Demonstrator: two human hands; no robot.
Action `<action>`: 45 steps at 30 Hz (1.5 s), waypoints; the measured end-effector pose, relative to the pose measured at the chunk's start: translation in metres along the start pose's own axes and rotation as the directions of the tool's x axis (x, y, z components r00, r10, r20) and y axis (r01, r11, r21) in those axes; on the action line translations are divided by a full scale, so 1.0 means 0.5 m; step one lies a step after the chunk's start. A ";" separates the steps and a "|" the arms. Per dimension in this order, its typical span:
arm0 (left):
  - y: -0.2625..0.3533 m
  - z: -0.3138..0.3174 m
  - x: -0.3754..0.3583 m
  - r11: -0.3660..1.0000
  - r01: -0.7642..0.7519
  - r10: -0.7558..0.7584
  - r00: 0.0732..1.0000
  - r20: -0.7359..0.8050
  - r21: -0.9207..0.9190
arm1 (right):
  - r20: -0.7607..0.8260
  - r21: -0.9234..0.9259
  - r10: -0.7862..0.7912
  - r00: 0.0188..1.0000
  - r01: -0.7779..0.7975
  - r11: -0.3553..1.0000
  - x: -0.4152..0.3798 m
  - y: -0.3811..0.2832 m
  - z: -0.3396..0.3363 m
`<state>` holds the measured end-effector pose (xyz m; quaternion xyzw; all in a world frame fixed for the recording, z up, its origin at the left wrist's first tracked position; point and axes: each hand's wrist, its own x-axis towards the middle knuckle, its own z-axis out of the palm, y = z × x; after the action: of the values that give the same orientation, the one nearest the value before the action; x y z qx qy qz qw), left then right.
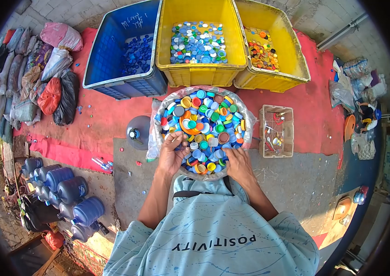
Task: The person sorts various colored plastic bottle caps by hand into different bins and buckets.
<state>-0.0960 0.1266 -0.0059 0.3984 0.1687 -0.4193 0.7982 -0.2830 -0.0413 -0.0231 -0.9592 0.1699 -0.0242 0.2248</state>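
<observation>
A wide round container lined with a whitish sack [249, 120] stands against my lap, heaped with plastic bottle caps [214, 116] in many colours. Over the left part of the heap is my left hand [173, 152], its fingers curled and thumb drawn in; whatever lies in them is too small to make out. My right hand [238, 163] rests at the right side of the heap, fingers bent down among blue caps, their tips partly hidden. Above the left hand an orange ring-shaped piece [185, 125] lies on the caps.
Beyond the container stand a blue crate [135, 85] of blue caps, a yellow crate [199, 73] of mixed caps and another yellow crate [268, 80] of warm-coloured caps. A large jug [138, 133] is left; a pale basket [276, 131] is right. Filled bags [66, 99] and water jugs [89, 210] lie farther left.
</observation>
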 end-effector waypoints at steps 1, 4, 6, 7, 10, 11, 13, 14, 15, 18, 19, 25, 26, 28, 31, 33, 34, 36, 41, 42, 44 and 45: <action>-0.001 0.001 -0.004 1.000 0.011 -0.012 1.000 0.014 0.018 | -0.007 -0.010 0.004 1.000 -0.004 1.000 0.000 0.000 0.004; -0.024 -0.024 -0.001 0.953 -0.030 0.015 0.999 0.052 0.301 | 0.014 0.042 0.036 0.999 -0.037 0.998 0.007 0.001 0.003; -0.047 -0.028 -0.001 0.761 -0.151 0.127 0.988 0.083 0.631 | -0.026 0.128 0.040 0.999 -0.036 0.991 0.015 0.007 0.001; -0.058 -0.028 -0.004 0.605 -0.214 0.173 0.976 0.135 0.767 | -0.045 0.170 0.043 0.998 -0.035 0.985 0.018 0.011 -0.001; -0.069 0.000 -0.020 0.188 -0.352 0.234 0.923 0.307 0.917 | -0.121 0.368 0.134 0.984 -0.080 0.926 0.027 0.014 -0.009; -0.081 -0.005 -0.019 0.090 -0.431 0.265 0.879 0.396 0.898 | -0.133 0.423 0.180 0.975 -0.108 0.900 0.032 0.012 -0.015; -0.092 0.001 -0.029 -0.029 -0.459 0.238 0.860 0.452 0.888 | -0.148 0.527 0.275 0.950 -0.160 0.835 0.043 0.000 -0.034; -0.096 0.008 -0.032 -0.094 -0.480 0.236 0.841 0.487 0.872 | -0.172 0.568 0.304 0.937 -0.158 0.808 0.046 0.004 -0.034; -0.100 0.012 -0.035 -0.159 -0.497 0.231 0.821 0.521 0.853 | -0.193 0.608 0.332 0.923 -0.153 0.779 0.049 0.009 -0.029; -0.105 0.015 -0.034 -0.262 -0.536 0.187 0.788 0.587 0.803 | -0.170 0.763 0.449 0.877 -0.172 0.623 0.051 0.022 -0.011; -0.107 0.015 -0.032 -0.280 -0.548 0.167 0.781 0.602 0.788 | -0.158 0.807 0.474 0.866 -0.164 0.567 0.052 0.024 -0.009; -0.130 0.035 -0.033 -0.372 -0.431 0.178 0.836 0.519 0.822 | -0.040 0.963 0.569 0.821 -0.121 0.242 0.056 0.007 -0.020; -0.134 0.035 -0.032 -0.387 -0.421 0.179 0.839 0.514 0.821 | -0.022 0.980 0.580 0.814 -0.098 0.174 0.056 0.006 -0.022; -0.140 0.033 -0.030 -0.417 -0.400 0.178 0.845 0.505 0.816 | 0.058 0.997 0.576 0.815 -0.071 0.001 0.053 0.004 -0.027; -0.139 0.031 -0.029 -0.438 -0.378 0.147 0.865 0.480 0.816 | 0.113 0.990 0.555 0.824 -0.046 -0.132 0.048 0.012 -0.025; -0.142 0.020 -0.017 -0.425 -0.380 0.151 0.865 0.479 0.821 | 0.126 0.986 0.547 0.828 -0.045 -0.159 0.048 0.016 -0.021; -0.143 0.016 -0.013 -0.418 -0.383 0.153 0.864 0.479 0.824 | 0.131 0.986 0.546 0.827 -0.049 -0.162 0.048 0.017 -0.021; -0.136 0.012 -0.011 -0.291 -0.416 0.157 0.868 0.472 0.862 | 0.139 0.984 0.542 0.829 -0.055 -0.169 0.051 0.017 -0.019; -0.098 0.014 -0.008 0.074 -0.366 0.088 0.929 0.360 0.928 | 0.172 0.958 0.474 0.864 -0.034 -0.286 0.057 0.014 -0.018; -0.093 0.013 -0.008 0.176 -0.333 0.079 0.943 0.324 0.926 | 0.197 0.933 0.461 0.865 -0.022 -0.358 0.059 0.010 -0.023; -0.086 0.008 -0.009 0.466 -0.248 0.049 0.966 0.255 0.849 | 0.247 0.869 0.428 0.870 -0.003 -0.495 0.065 -0.003 -0.033; -0.080 0.008 -0.012 0.636 -0.192 0.026 0.973 0.228 0.747 | 0.278 0.873 0.430 0.859 -0.039 -0.486 0.070 0.001 -0.027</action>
<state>-0.1323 0.1134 -0.0194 0.6641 -0.1278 -0.4390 0.5915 -0.2519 -0.0591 -0.0121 -0.2434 0.3184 -0.2124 0.8912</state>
